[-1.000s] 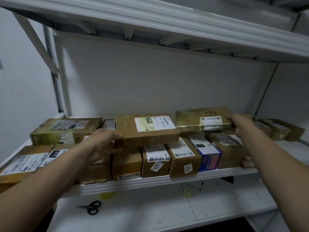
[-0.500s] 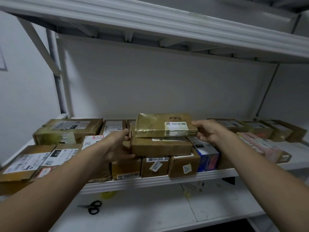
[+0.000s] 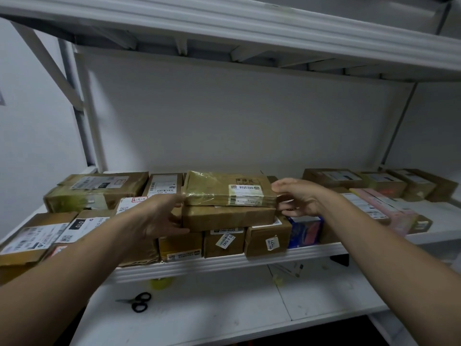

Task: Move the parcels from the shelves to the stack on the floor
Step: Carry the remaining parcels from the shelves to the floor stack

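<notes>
Two stacked parcels (image 3: 228,203) hide left hand (image 3: 159,218) fingertips (labels unreadable)

Black-handled scissors (image 3: 136,301) lie near yellow tape roll (image 3: 161,282) on lower shelf (image 3: 224,303)

The top parcel (image 3: 229,188), between the left grip (image 3: 159,216) and the right grip (image 3: 298,196), is brown cardboard wrapped in clear tape — glossy, wrinkled, catching light — with a smooth white paper label. The parcel under it (image 3: 228,218) is plain matt cardboard, slightly creased. Below both grips, the front-row boxes (image 3: 224,242) look like dull kraft card with small paper stickers. Just right of the right grip, 1 blue box (image 3: 304,232) has a shiny printed finish. The shelf (image 3: 224,264) edge is white-painted, smooth, apparently metal — the lower shelf board (image 3: 212,303) beneath the grips is matt white, scuffed and speckled. The scissors (image 3: 137,301) there have black plastic handles.
</notes>
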